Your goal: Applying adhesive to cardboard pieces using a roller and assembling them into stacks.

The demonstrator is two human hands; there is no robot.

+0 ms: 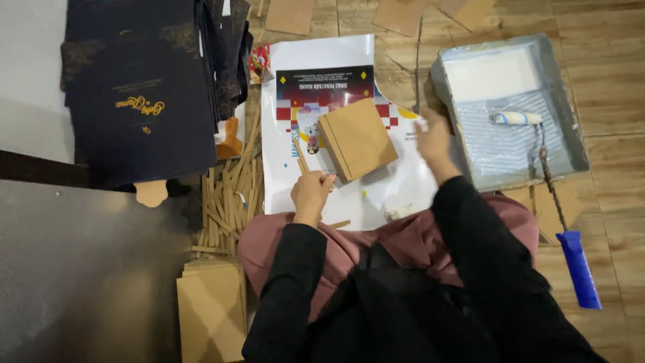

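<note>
My left hand (311,191) rests on a white printed sheet (346,50) and holds a thin wooden strip (302,157) that points up toward a brown board box (357,138) lying on the sheet. The hand's fingertips touch the box's near corner. My right hand (433,140) hovers to the right of the box, blurred, between it and a grey paint tray (572,121). Whether it holds anything I cannot tell.
A small roller (516,119) with a blue handle (578,269) lies in and over the tray. Several wooden strips (232,195) are piled left of the sheet. Dark blue box covers (141,87) lie at upper left, brown boards (209,309) at lower left.
</note>
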